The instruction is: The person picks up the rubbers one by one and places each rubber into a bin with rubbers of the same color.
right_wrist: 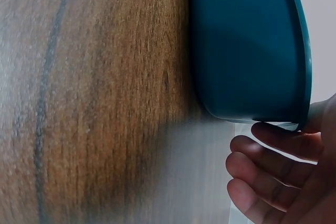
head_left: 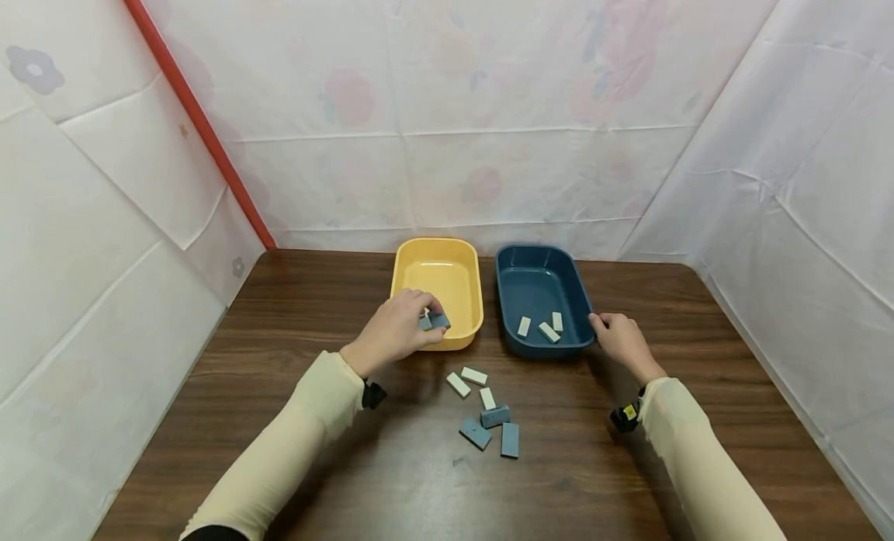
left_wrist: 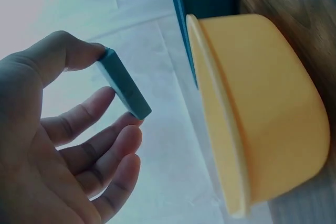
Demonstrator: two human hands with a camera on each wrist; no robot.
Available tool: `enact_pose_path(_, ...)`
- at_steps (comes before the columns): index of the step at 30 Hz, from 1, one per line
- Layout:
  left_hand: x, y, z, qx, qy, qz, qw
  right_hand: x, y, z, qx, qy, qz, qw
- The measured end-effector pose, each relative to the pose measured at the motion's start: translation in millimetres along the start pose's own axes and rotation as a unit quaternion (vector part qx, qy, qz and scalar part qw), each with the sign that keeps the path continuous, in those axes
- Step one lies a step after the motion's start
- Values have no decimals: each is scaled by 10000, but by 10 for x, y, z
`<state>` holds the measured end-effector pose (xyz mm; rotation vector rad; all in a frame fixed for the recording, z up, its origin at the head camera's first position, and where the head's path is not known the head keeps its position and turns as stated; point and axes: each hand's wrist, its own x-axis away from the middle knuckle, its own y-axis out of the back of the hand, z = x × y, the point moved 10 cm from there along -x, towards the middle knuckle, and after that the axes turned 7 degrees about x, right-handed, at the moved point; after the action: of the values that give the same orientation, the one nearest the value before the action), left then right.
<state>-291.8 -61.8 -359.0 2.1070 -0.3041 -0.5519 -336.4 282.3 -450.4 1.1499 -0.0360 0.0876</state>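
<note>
My left hand (head_left: 396, 331) is over the near end of the yellow bin (head_left: 477, 300), pinching a blue-grey block (head_left: 440, 320) between thumb and fingertips. In the left wrist view the block (left_wrist: 125, 85) is tilted above the bin's rim, with the lower fingers loosely bent. More blue-grey shows in the bin behind it, partly hidden by the hand. At the near right corner of the dark blue bin (head_left: 546, 255), my right hand (head_left: 620, 341) grips the rim. Its index finger lies under the rim in the right wrist view. Three white blocks (head_left: 549, 332) lie inside the blue bin.
On the brown wooden table (head_left: 335, 479), in front of the bins, lie three white blocks (head_left: 458, 385) and three blue-grey blocks (head_left: 510, 440). One blue-grey block touches a white one. White sheeting (head_left: 433, 184) hangs behind the bins and along both sides.
</note>
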Motion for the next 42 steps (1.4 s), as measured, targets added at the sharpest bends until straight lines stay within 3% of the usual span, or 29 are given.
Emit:
enact_pose_path(11, -183, -118, 413, 141, 600, 381, 9974, -1, -9, -9, 1, -4, 21, 10000)
enact_pose_path(16, -253, -222, 531, 131, 691, 602, 9957, -3, -11, -12, 19, -1, -10, 10000)
enact_pose_path(29, -434, -503, 600, -160, 412, 1066, 9933, -14, -24, -3, 4, -1, -5, 10000)
enact_pose_path(42, -488, -724, 604, -131, 521, 1610, 9855, -7, -4, 4, -36, 21, -53, 10000)
